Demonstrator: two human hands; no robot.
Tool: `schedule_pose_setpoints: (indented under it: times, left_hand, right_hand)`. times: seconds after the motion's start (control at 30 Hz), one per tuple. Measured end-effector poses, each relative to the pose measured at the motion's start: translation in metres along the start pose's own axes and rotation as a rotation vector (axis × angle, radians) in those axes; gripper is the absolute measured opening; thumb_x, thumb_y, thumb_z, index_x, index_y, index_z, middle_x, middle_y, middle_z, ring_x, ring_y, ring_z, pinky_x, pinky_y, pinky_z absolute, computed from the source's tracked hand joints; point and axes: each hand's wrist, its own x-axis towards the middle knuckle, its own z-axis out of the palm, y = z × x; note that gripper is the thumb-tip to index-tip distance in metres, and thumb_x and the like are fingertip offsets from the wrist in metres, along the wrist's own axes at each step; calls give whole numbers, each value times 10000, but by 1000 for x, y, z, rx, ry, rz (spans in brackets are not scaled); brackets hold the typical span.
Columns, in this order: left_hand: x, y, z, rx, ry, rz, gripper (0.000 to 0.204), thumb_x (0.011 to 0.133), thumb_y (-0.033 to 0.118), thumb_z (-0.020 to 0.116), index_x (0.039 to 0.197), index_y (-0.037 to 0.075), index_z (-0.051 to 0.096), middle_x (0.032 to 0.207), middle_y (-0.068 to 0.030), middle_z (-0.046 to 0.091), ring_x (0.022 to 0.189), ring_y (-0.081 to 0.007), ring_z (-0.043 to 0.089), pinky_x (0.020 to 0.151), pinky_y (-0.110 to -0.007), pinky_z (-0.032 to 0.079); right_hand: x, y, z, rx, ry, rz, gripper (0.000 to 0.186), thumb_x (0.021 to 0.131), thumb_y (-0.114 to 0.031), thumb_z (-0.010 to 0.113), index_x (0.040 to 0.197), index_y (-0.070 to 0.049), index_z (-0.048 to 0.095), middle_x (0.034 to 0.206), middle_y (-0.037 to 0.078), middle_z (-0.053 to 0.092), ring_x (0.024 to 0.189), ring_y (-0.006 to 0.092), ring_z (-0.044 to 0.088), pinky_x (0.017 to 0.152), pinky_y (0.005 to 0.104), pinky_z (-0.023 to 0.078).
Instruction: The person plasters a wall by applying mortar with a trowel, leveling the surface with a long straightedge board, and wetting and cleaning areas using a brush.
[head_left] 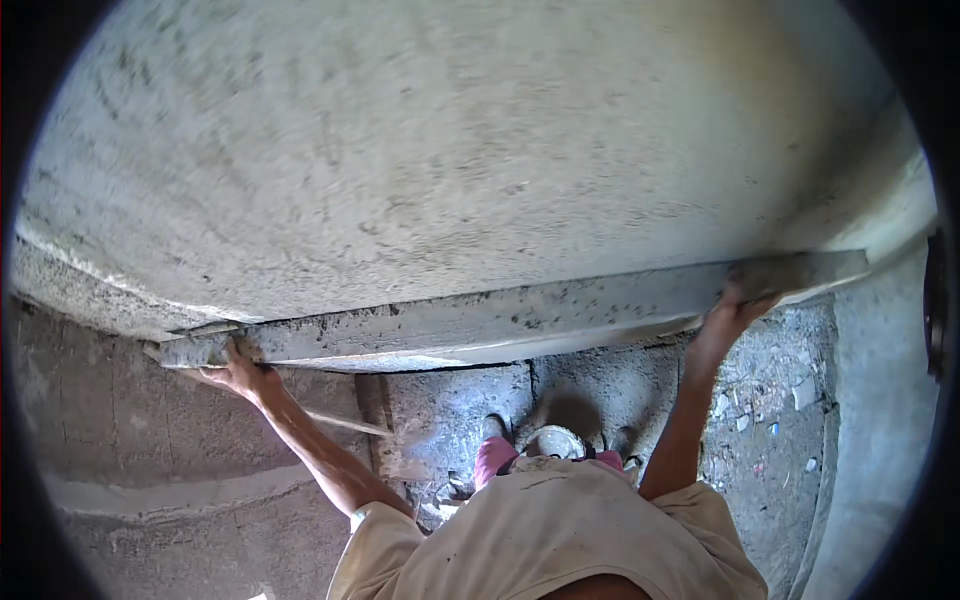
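Across the bottom of the wall [450, 170] face in view: long grey bar [480, 322], specked with dark pits, running side to side, right end a bit higher in frame. Can't confirm contact along its full length.

Left hand [247, 376]: at the wall's lower left, fingers curled over the bar near its left end, partly closed grip. Right hand [733, 318]: at the wall's lower right, same kind of grip, short of the bar's right end. Arms wide, load shared.

Step, my read: two-handed levelling pass, bar laid to the wall's surface, which looks coarse mid-face and smoother to the right. Next move probably calls for matched pressure at both ends and a steady stroke without twist; uneven push could gouge one side.

Below the wall: pail [555, 442] between the feet [494, 428], thin stick [345, 423] lower left, scattered rubble [760, 420] lower right.
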Motion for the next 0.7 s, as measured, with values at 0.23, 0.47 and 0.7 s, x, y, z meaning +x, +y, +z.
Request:
schedule_pose_setpoints:
  times: [0.23, 0.47, 0.7]
  left_hand:
    - [59, -93, -55, -21, 111, -161, 903, 879, 89, 637, 1522, 270, 29, 1448, -194, 355, 1161, -360, 521, 911, -506, 544]
    - [29, -73, -27, -258, 69, -58, 786, 881, 40, 560, 1511, 216, 124, 1422, -160, 385, 1131, -318, 521, 862, -485, 523]
    - [-69, 128, 79, -365, 34, 138, 759, 858, -9, 524, 1512, 156, 176, 1165, -224, 552, 791, -179, 583, 620, -297, 549]
  right_hand:
    - [-96, 91, 26, -221, 19, -45, 865, 896, -213, 595, 1513, -73, 5, 1525, 205, 167, 1346, 330, 289, 1125, 430, 235]
    - [-34, 38, 12, 119, 103, 36, 830, 847, -75, 553, 1513, -131, 62, 1482, 184, 264, 1260, 337, 387, 1033, 475, 387]
    - [211, 11, -97, -625, -19, -730, 556, 933, -240, 567, 1414, -55, 360, 1386, 155, 408, 1227, 286, 438, 1054, 413, 357]
